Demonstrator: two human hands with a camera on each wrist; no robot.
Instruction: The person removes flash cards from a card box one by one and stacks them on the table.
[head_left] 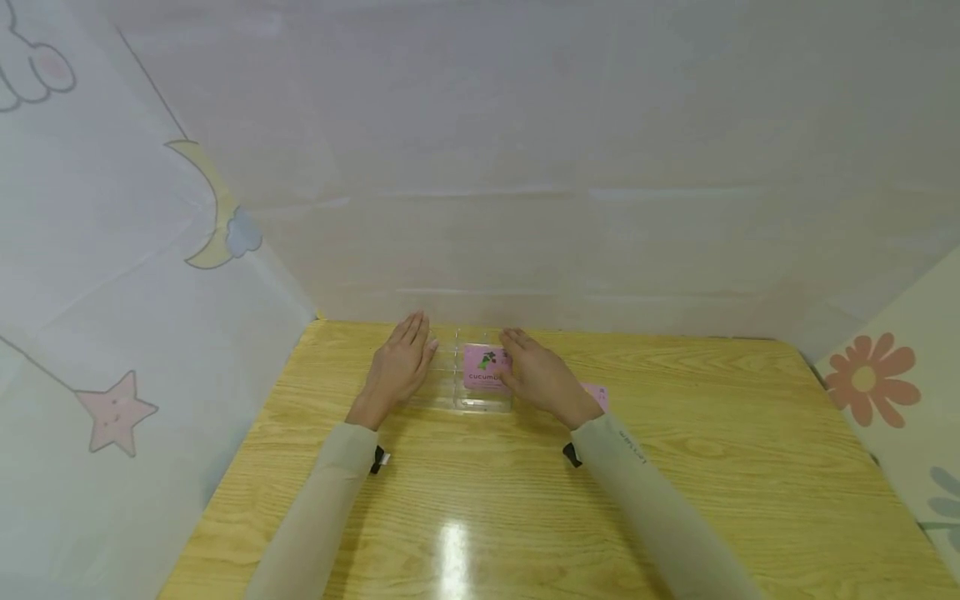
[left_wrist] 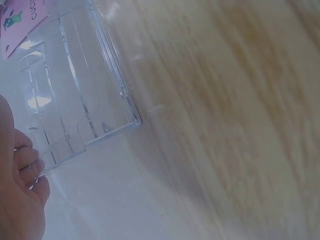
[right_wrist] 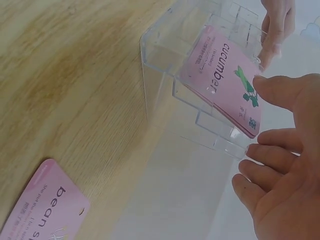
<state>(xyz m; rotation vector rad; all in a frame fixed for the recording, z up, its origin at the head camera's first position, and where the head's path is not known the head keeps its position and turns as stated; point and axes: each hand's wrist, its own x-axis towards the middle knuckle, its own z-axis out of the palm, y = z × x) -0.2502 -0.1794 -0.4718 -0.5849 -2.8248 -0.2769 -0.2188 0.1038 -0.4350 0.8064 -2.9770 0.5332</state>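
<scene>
1. Centre of the head view: a clear plastic box (head_left: 483, 406) sits on the wooden table (head_left: 525, 500), pink cards (head_left: 482, 367) in its right half, the front one reading "cucumber".
2. The left hand (head_left: 397, 362), fingers extended, rests at the box's left side, grasping nothing.
3. The right hand (head_left: 542, 373) is relaxed at the right side, its thumb by the cards; contact is unclear.
4. Lower left of the right wrist view: another pink card (right_wrist: 42, 210) lies on the table.

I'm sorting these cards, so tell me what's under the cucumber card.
Under the cucumber card, the edge of what looks like another pink card shows, within the clear plastic holder. Its face, and anything lower, is covered.
</scene>
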